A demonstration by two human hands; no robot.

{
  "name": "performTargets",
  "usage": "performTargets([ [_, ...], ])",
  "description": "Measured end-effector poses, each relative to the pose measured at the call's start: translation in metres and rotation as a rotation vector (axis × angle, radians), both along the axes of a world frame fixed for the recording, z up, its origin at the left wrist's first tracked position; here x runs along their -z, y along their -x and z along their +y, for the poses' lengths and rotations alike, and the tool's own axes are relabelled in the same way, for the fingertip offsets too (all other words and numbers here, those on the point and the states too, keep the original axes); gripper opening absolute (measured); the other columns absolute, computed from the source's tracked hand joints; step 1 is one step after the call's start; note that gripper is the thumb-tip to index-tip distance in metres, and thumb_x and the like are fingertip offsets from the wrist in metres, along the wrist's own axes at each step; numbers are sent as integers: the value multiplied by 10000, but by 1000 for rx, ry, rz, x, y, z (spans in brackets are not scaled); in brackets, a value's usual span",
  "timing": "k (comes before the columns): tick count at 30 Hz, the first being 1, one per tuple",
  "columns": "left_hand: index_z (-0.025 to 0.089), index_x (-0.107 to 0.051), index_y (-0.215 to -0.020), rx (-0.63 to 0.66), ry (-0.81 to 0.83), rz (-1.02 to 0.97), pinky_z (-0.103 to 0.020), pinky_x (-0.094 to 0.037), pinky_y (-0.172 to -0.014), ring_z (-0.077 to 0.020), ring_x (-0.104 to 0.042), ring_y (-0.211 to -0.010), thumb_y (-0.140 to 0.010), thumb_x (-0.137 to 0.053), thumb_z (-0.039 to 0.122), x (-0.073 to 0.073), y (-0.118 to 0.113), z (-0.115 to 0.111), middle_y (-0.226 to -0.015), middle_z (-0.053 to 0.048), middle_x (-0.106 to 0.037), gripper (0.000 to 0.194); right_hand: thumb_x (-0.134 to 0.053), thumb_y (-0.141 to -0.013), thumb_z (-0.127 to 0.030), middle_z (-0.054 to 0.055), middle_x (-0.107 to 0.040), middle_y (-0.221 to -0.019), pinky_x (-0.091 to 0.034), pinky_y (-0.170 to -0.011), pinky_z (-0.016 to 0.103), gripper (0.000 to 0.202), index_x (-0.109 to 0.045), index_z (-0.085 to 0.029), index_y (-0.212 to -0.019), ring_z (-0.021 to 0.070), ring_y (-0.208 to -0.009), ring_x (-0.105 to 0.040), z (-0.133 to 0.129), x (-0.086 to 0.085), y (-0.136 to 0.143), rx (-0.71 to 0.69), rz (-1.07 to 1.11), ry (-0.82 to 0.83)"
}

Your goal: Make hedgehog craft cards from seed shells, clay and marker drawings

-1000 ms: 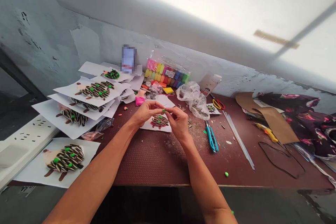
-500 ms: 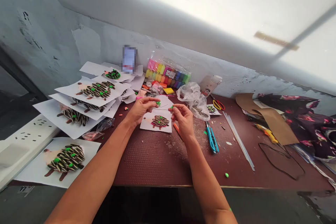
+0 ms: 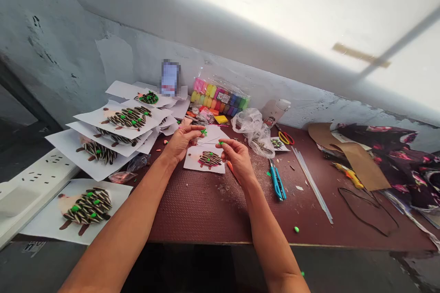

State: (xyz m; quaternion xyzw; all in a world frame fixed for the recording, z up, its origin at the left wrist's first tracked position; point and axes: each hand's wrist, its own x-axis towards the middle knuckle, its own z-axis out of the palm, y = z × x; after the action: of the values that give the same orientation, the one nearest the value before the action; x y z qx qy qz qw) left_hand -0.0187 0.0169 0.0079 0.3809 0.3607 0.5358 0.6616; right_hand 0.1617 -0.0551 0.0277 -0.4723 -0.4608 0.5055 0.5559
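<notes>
My left hand (image 3: pixel 184 142) pinches a small lump of green modelling clay (image 3: pixel 204 132) between thumb and fingertips. A smaller bit of green clay (image 3: pixel 220 143) sits in the fingertips of my right hand (image 3: pixel 237 155), also closed in a pinch. Both hands hover over a white card (image 3: pixel 192 165) bearing a hedgehog picture (image 3: pixel 210 159) with spines that look like striped seeds and a few green dabs. An orange stick-like thing (image 3: pixel 231 167) lies partly under my right hand. Blank white paper (image 3: pixel 211 133) lies behind the card.
Hedgehog cards (image 3: pixel 134 121) are stacked at left, another card (image 3: pixel 117 191) in front. Coloured clay packs (image 3: pixel 220 97) stand at the wall. Rightward lie a plastic bag (image 3: pixel 254 130), blue cutter (image 3: pixel 277 183), scissors (image 3: pixel 286 138), clear sticks (image 3: pixel 314 187), glue gun (image 3: pixel 350 175) and green clay ball (image 3: pixel 296 229).
My right hand has shifted slightly left and down, and my left hand slightly left. Each still pinches green clay; the cards stay where they were.
</notes>
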Motion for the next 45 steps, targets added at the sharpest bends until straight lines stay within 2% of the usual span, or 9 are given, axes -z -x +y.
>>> performTargets([
  [5, 167, -788, -803, -2, 5, -11, -226, -349, -527, -144, -620, -716, -585, -811, 214, -1, 0, 0, -769, -61, -723, 225, -819, -717, -426, 41, -775, -918, -497, -552, 229, 284, -688, -208, -845, 90, -578, -578, -1, -1, 1, 1, -13, -16],
  [9, 168, -790, -797, -1, 4, 9, -220, -340, -515, -140, -610, -702, -580, -806, 220, -3, -2, -2, -780, -68, -729, 224, -834, -696, -381, 1, -742, -778, -456, -521, 218, 297, -685, -209, -887, 77, -519, -530, 0, 1, 1, 33, 5, -42],
  [17, 172, -800, -797, 60, -29, 85, -221, -350, -524, -144, -609, -704, -598, -784, 213, -4, -3, -5, -757, -75, -732, 203, -789, -755, -543, -49, -583, -553, -337, -422, 201, 415, -568, -201, -671, 58, -419, -420, 4, 9, 0, 56, -65, -47],
  [23, 171, -793, -811, 2, 0, 66, -221, -334, -515, -128, -590, -661, -578, -814, 232, -6, 4, -2, -743, -59, -729, 242, -842, -669, -449, 20, -717, -723, -438, -494, 213, 356, -745, -171, -871, 101, -557, -572, 4, 3, -9, 40, -120, 10],
  [27, 160, -791, -788, -15, 12, 48, -215, -338, -515, -104, -548, -606, -575, -805, 192, -7, 6, -1, -695, -45, -711, 217, -794, -691, -456, 41, -734, -785, -466, -544, 237, 359, -796, -166, -904, 103, -593, -562, 7, 3, -17, 25, -178, 30],
  [34, 161, -794, -774, -25, 18, 59, -211, -334, -514, -119, -574, -649, -603, -764, 143, -3, 6, 1, -717, -53, -711, 175, -798, -651, -392, -21, -628, -659, -389, -565, 240, 251, -713, -178, -752, 104, -583, -488, 10, 13, -30, 40, -373, -21],
  [40, 164, -801, -796, -15, 3, 85, -211, -337, -515, -119, -574, -647, -595, -780, 164, 1, 5, 2, -716, -52, -710, 203, -609, -853, -476, -48, -506, -575, -316, -566, 244, 357, -569, -193, -639, 104, -564, -414, 6, 23, -25, 55, -655, -31],
  [42, 165, -800, -798, -8, -12, 88, -215, -344, -520, -133, -600, -686, -603, -784, 172, 2, 5, 2, -745, -61, -719, 196, -612, -858, -441, -48, -498, -567, -305, -570, 242, 338, -580, -191, -634, 107, -573, -411, 5, 24, -24, 60, -734, -34],
  [45, 169, -799, -804, -5, -20, 97, -214, -349, -521, -150, -633, -744, -618, -776, 169, 3, 4, 2, -791, -73, -732, 187, -617, -825, -288, -29, -598, -629, -340, -604, 239, 160, -698, -180, -739, 121, -610, -486, 6, 25, -25, 25, -788, -8],
])
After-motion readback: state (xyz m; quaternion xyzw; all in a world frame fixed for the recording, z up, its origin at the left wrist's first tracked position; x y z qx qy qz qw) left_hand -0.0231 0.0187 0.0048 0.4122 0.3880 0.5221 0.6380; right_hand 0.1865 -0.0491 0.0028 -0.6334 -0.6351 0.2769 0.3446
